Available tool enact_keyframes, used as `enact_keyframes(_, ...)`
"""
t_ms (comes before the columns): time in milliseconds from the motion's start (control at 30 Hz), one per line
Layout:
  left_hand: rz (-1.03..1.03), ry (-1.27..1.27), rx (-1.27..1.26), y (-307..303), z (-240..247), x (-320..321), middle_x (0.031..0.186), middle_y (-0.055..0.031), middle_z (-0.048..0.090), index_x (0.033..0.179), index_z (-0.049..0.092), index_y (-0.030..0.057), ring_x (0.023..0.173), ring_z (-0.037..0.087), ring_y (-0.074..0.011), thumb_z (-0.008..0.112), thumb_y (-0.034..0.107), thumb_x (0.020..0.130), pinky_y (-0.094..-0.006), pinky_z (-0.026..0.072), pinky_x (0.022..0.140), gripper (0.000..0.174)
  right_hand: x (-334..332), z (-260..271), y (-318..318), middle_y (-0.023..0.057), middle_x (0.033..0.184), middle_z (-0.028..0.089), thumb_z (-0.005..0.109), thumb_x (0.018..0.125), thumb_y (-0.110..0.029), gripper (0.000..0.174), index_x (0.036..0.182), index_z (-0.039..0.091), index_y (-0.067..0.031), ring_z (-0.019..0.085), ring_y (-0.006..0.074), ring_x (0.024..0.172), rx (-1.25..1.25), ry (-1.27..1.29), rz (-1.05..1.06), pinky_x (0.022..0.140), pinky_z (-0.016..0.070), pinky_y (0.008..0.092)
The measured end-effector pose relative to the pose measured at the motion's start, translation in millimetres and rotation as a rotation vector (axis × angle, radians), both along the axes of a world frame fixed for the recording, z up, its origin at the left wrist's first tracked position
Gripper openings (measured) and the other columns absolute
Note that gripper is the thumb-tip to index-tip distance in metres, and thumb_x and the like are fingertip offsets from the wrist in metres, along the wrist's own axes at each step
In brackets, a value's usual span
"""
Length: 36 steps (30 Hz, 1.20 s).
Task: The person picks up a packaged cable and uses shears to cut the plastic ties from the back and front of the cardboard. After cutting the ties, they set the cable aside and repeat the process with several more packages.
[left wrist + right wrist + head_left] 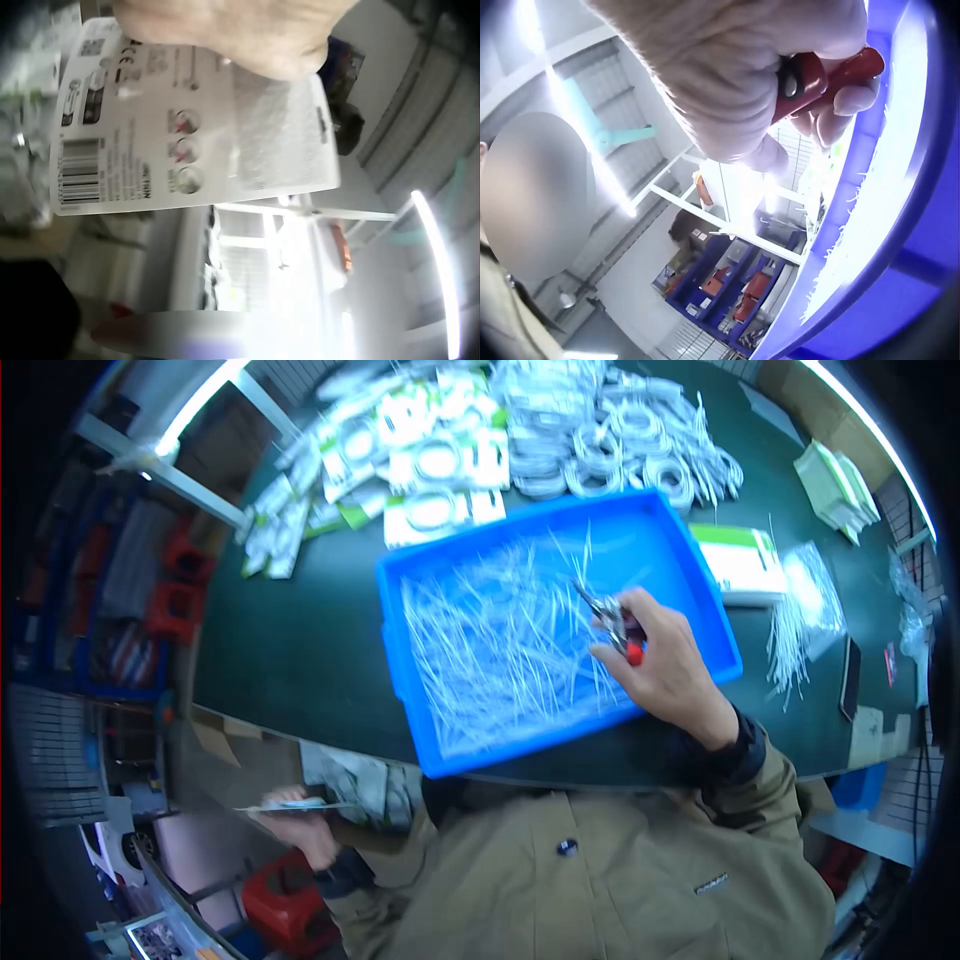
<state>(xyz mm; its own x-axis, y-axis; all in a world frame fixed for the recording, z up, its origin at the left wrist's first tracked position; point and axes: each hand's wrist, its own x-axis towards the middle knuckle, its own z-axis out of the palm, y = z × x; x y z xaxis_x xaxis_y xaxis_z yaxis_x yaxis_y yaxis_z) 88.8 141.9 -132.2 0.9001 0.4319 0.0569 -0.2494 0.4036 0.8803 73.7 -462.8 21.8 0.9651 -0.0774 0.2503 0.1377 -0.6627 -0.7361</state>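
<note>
My right hand (675,660) grips red-handled cutters (612,622) over the right part of a blue plastic tray (520,744). The cutters' metal tips point away from me, and their red handles (859,71) show under the fingers in the right wrist view. Many thin whitish strips (480,650), like cable-tie pieces, lie scattered in the tray. Off the table's front edge, low on the left, my left hand (308,832) holds a flat white retail package (142,135). Its printed back, with a barcode and small pictures, shows in the left wrist view; part of the fingers is hidden behind it.
Behind the tray lie a pile of white-and-green packages (430,460) and a heap of coiled grey cables (600,445). To its right are a white-green box (740,565) and a bundle of white ties (787,650). A red stool (285,905) stands below left.
</note>
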Motion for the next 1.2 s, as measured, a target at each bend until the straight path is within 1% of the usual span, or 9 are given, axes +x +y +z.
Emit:
enact_keyframes(67,0.428,0.334,0.05,10,-21,-26,0.135,-0.0197,0.061,0.138,0.059,-0.0022,0.13,0.058,-0.029,0.031,0.065,0.113,-0.0457,0.0411,0.117,0.077,1,0,-12,0.0197,0.085,0.064,0.087,0.086,-0.019,0.042,0.112,0.061,0.0024,0.066,0.0366,0.076,0.081,0.055,-0.045,0.07,0.0509,0.0444)
enact_keyframes(100,0.308,0.34,0.107,13,-26,-35,0.155,-0.0241,0.053,0.153,0.05,-0.0059,0.146,0.052,-0.0325,0.032,0.068,0.111,-0.0479,0.0342,0.127,0.087,0,-1,-18,0.0196,0.086,0.064,0.087,0.086,-0.02,0.043,0.113,0.061,0.0028,0.066,0.0363,0.076,0.122,0.1,-0.065,0.069,0.0507,0.0442)
enact_keyframes(233,0.438,0.485,0.424,20,-7,-11,0.142,-0.0225,0.061,0.145,0.056,-0.0068,0.134,0.06,-0.0315,0.039,0.06,0.113,-0.0463,0.0433,0.12,0.076,0,11,-28,0.0177,0.09,0.065,0.088,0.086,-0.023,0.055,0.126,0.062,0.0045,0.064,0.0318,0.079,0.13,0.232,-0.082,0.074,0.0512,0.0421)
enact_keyframes(333,0.265,0.246,0.483,-28,52,66,0.128,-0.0166,0.067,0.136,0.06,-0.0056,0.119,0.067,-0.0263,0.051,0.043,0.112,-0.0406,0.0523,0.108,0.055,1,-10,-32,0.0155,0.09,0.065,0.088,0.086,-0.024,0.061,0.133,0.061,0.0049,0.061,0.0298,0.08,0.072,-0.037,-0.014,0.077,0.0509,0.0405)
enact_keyframes(533,-0.383,-0.12,1.008,-208,162,216,0.119,-0.0132,0.07,0.129,0.065,-0.0024,0.109,0.069,-0.021,0.071,0.022,0.1,-0.0349,0.0562,0.096,0.039,-4,-9,-42,0.0125,0.089,0.065,0.089,0.086,-0.023,0.057,0.13,0.064,0.0031,0.06,0.0256,0.078,0.18,0.098,-0.028,0.076,0.0507,0.0384)
enact_keyframes(700,-0.63,-0.421,1.492,-332,149,302,0.115,-0.0133,0.07,0.131,0.066,0.002,0.106,0.07,-0.0243,0.086,0.016,0.086,-0.0354,0.0583,0.09,0.052,-5,-3,-48,0.0103,0.084,0.063,0.089,0.086,-0.021,0.054,0.128,0.065,0.0043,0.057,0.0204,0.074,0.254,0.131,-0.04,0.071,0.0495,0.0346)
enact_keyframes(800,-0.622,-0.582,1.738,-377,147,322,0.126,-0.017,0.066,0.139,0.062,0.005,0.123,0.061,-0.036,0.09,0.024,0.078,-0.0447,0.0501,0.106,0.07,-4,-1,-51,0.0123,0.09,0.066,0.089,0.086,-0.021,0.059,0.133,0.064,0.0052,0.06,0.0203,0.079,0.258,0.129,-0.03,0.077,0.0524,0.0342)
enact_keyframes(1067,-0.548,-0.612,2.062,-425,119,354,0.121,-0.0194,0.068,0.157,0.043,0.0022,0.12,0.058,-0.039,0.09,0.031,0.073,-0.0539,0.0455,0.1,0.101,-6,-3,-52,0.0136,0.098,0.068,0.089,0.087,-0.02,0.067,0.141,0.061,0.0061,0.062,0.022,0.084,0.294,0.151,-0.002,0.081,0.0545,0.0347)
enact_keyframes(1200,-0.486,-0.679,2.173,-424,111,352,0.113,-0.0168,0.068,0.152,0.047,0.0025,0.113,0.06,-0.037,0.08,0.023,0.08,-0.0517,0.0469,0.095,0.082,-8,-2,-52,0.0154,0.102,0.07,0.087,0.089,-0.021,0.066,0.143,0.061,0.0039,0.065,0.0228,0.087,0.284,0.168,0.039,0.084,0.055,0.0345)
